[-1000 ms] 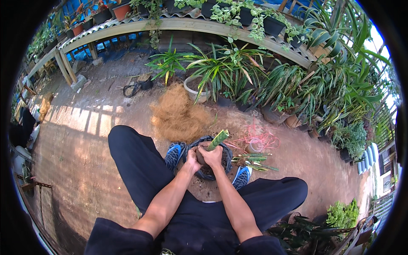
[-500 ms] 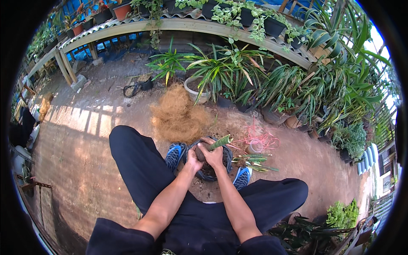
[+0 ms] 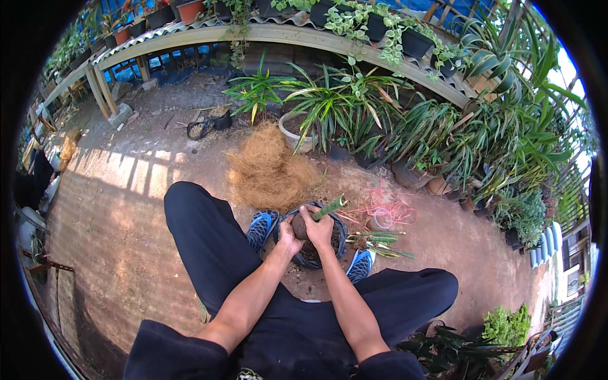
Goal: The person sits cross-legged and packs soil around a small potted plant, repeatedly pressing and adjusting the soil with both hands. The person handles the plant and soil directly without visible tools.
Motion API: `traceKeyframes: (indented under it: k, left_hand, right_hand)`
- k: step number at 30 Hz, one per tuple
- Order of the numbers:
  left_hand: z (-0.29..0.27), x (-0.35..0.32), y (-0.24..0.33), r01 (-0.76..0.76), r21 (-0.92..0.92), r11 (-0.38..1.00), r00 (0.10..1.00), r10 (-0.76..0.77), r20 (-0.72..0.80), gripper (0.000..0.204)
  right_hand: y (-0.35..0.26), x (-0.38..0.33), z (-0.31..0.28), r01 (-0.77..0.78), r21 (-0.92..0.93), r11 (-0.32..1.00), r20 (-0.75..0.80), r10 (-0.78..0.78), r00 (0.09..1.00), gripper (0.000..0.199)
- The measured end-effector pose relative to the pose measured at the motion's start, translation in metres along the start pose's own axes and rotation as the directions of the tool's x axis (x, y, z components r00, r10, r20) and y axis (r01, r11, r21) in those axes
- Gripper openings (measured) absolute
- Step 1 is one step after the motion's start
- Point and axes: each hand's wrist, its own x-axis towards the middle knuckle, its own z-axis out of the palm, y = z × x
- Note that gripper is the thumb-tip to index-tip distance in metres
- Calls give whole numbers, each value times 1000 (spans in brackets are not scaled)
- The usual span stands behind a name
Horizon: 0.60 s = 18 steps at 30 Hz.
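Note:
Between my feet sits a black plastic bag (image 3: 310,261) with dark soil in it. Over its opening, my left hand (image 3: 290,238) is closed around the near left side of a rounded brown soil ball (image 3: 299,227). My right hand (image 3: 318,229) presses on the ball's other side, its fingers wrapped round the base of a thick green plant cutting (image 3: 330,208). The cutting slants up to the right, its cut end free. More cut green leaf pieces (image 3: 382,239) lie on the ground right of the bag.
A heap of tan fibre (image 3: 269,168) lies just beyond the bag. Tangled pink string (image 3: 398,212) surrounds a clear plastic cup (image 3: 380,220) at the right. Farther off stand a white round pot (image 3: 296,134), leafy plants and a long raised bench (image 3: 272,33) carrying potted plants.
The whole view has shifted slightly. Both hands keep their hold on the soil ball and cutting, and the cutting's tip looks turned a little.

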Motion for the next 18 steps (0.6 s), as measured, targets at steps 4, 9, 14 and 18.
traceKeyframes:
  k: [4, 9, 14, 18]
  left_hand:
    - [-2, -3, 3, 47, 29, 998, 996, -49, 69, 38]
    - [-8, 3, 2, 138, 44, 989, 989, -140, 49, 37]
    - [-16, 9, 1, 153, 55, 987, 988, -154, 13, 34]
    - [-21, 10, 1, 155, 75, 985, 987, -158, 35, 33]
  right_hand:
    - [-9, 7, -11, 204, -61, 977, 161, -192, 968, 32]
    - [-2, 8, -15, 326, -35, 945, 282, -303, 910, 24]
    - [9, 1, -11, 305, 6, 952, 256, -296, 920, 18]
    - [17, -1, -9, 355, 22, 935, 238, -350, 906, 15]
